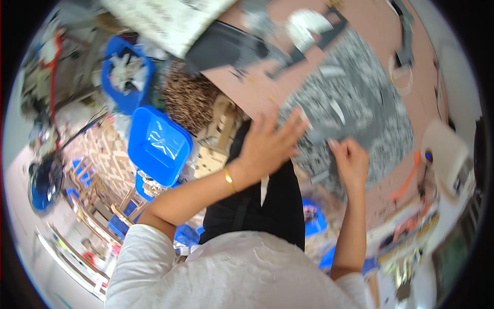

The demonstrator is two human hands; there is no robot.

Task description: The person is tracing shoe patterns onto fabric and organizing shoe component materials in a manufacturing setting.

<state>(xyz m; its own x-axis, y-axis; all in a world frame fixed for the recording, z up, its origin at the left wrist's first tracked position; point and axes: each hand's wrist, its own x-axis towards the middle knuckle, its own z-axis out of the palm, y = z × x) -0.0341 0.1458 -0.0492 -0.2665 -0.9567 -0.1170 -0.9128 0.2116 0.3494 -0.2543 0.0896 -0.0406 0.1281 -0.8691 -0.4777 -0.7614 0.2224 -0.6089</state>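
My left hand (271, 140), with a gold-coloured bracelet at the wrist, is open. Its fingers are spread over the near left edge of a grey mottled sheet (381, 139) on the table. To its right my right hand (351, 160) is closed, thumb and forefinger together, above the same sheet. Anything between those fingers is too small or blurred to make out. A white curved strip (336, 111) lies on the sheet just beyond both hands. Near the right wrist, at the sheet's lower edge, is a small grey piece (320, 177).
A pinkish table (368, 23) carries a white round piece (307, 28), a black flat piece (221, 49) and a pale machine (445, 152) at right. Blue bins (135, 141) stand on the left beside a brown textured heap (188, 98). More clutter covers the floor.
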